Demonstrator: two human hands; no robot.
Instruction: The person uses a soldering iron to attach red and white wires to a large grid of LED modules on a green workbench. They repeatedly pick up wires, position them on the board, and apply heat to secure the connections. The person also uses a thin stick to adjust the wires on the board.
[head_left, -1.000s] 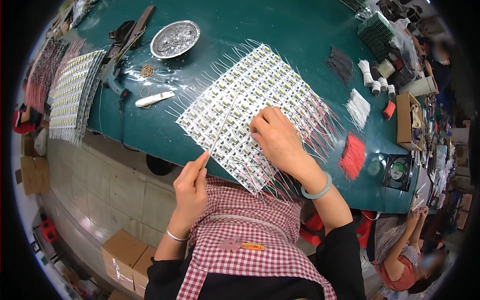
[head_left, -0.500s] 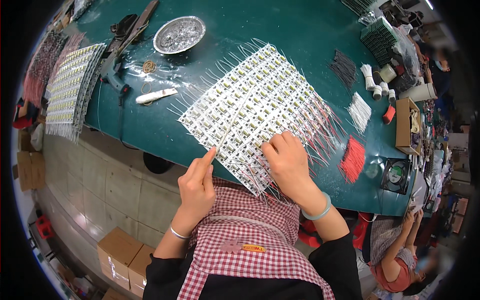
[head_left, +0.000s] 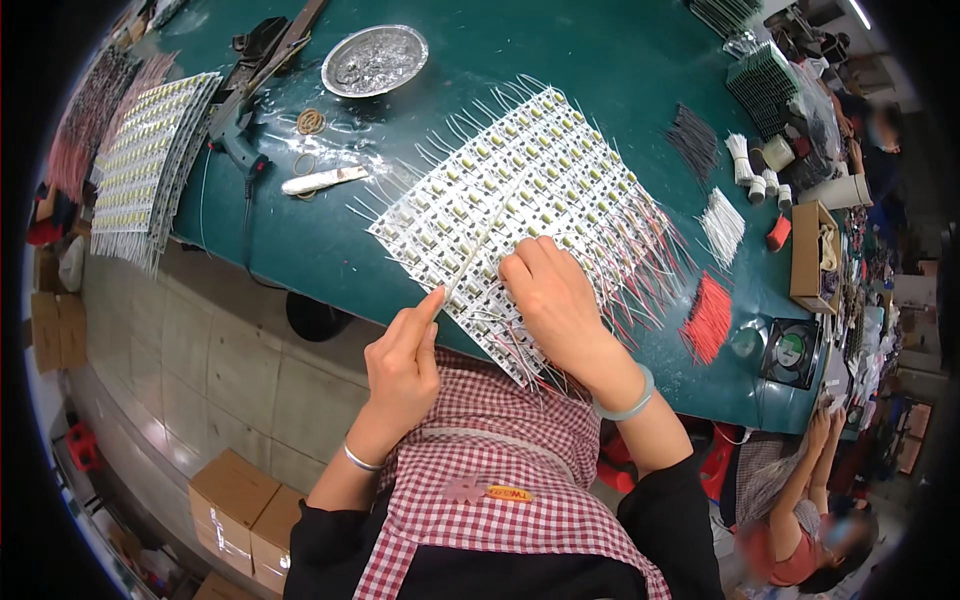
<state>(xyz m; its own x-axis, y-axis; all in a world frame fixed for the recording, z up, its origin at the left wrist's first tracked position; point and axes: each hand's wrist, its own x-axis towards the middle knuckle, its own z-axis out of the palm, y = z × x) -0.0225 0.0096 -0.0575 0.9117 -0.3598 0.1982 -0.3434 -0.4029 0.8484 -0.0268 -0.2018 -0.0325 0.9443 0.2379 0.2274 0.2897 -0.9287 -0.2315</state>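
Observation:
A large white circuit-board panel with rows of small yellowish-green parts lies slantwise at the table's near edge. White wires stick out along its far left side, red and white ones along its right. My left hand is closed at the panel's lower left edge, round the near end of a thin whitish rod that slants across the board. My right hand is over the lower middle of the panel, fingers bent and pressed together, fingertips down at the board. What they pinch, if anything, is hidden.
On the green table stand a metal bowl and a glue gun. Bundles of black, white and red wires lie right, near a small fan. More panels hang over the left edge. A co-worker sits right.
My right hand has moved up and slightly left over the panel. My left hand keeps its grip on the rod; the whole view has shifted slightly.

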